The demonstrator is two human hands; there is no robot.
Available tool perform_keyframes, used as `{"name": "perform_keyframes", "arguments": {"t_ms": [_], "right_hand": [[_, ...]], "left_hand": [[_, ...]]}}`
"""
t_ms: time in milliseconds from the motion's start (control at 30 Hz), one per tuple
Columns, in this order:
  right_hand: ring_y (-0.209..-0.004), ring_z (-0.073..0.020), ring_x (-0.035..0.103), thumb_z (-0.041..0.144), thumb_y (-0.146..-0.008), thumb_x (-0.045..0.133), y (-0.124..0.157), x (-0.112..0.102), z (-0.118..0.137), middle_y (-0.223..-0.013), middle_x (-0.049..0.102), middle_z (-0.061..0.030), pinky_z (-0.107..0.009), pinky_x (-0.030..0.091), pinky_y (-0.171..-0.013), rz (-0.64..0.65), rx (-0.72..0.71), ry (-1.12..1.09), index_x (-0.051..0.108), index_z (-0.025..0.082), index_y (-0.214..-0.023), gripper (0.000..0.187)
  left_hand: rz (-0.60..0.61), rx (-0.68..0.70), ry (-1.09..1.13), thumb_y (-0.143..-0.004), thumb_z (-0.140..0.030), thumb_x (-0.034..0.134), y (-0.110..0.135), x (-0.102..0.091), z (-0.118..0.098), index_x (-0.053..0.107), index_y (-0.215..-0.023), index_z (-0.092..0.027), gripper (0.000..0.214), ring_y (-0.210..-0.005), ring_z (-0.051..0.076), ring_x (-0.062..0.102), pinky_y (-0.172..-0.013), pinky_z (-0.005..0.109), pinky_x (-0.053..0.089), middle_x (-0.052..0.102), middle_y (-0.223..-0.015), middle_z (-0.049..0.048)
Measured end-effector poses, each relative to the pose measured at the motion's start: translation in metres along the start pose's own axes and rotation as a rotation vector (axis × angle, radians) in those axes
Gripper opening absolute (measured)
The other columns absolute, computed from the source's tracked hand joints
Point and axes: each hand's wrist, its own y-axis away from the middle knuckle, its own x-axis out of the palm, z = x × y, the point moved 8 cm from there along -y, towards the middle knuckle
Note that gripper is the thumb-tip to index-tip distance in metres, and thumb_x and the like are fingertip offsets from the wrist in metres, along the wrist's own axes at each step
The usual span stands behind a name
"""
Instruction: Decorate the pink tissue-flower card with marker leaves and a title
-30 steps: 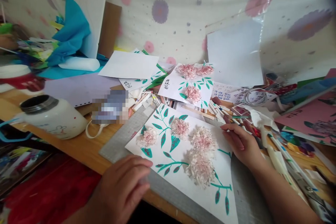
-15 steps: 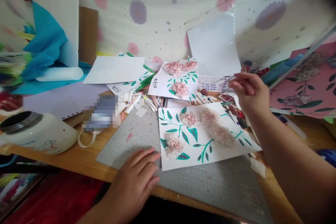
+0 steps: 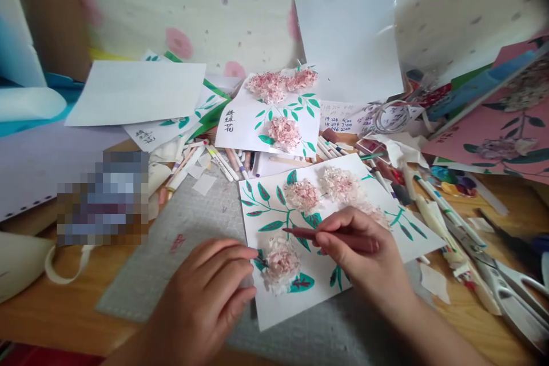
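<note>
Pinched in the right hand, a brown pen points left above a white sheet bearing green leaves and crinkled pink flowers. The left hand bends loosely by the sheet's left edge; whether it grips, I cannot tell. The sheet lies on a gray mat, scissors to the right.
</note>
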Motion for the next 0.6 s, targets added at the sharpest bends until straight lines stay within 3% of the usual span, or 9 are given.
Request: {"name": "perform_keyframes", "arguments": {"t_ms": [200,400,600], "right_hand": [[-0.056,-0.0163,0.069,0.024,-0.080,0.074,-0.002,0.009,0.013,-0.067,0.072,-0.0010,-0.020,0.046,-0.039,0.100,-0.123,0.255,0.065,0.023,-0.073,0.011],[-0.062,-0.0187,0.073,0.018,-0.080,0.075,-0.007,0.018,0.025,-0.070,0.075,0.0006,-0.024,0.056,-0.049,0.184,-0.232,0.297,0.067,0.027,-0.090,0.016],[-0.064,-0.0199,0.073,0.019,-0.081,0.075,-0.005,0.018,0.019,-0.073,0.075,0.0002,-0.027,0.059,-0.054,0.231,-0.163,0.299,0.065,0.029,-0.094,0.020]], "left_hand": [[0.152,0.010,0.025,-0.097,-0.025,0.052,0.002,0.011,0.013,0.060,-0.108,-0.019,0.015,-0.109,0.018,0.059,-0.097,0.026,0.047,0.069,-0.113,0.0040],[0.136,-0.053,0.069,-0.102,-0.035,0.044,0.001,0.015,0.017,0.061,-0.100,-0.023,0.021,-0.109,0.015,0.058,-0.101,0.022,0.043,0.071,-0.108,0.0006],[0.116,-0.063,0.096,-0.101,-0.032,0.046,0.002,0.016,0.021,0.062,-0.102,-0.023,0.018,-0.115,0.014,0.054,-0.102,0.021,0.041,0.070,-0.112,-0.0013]]}}
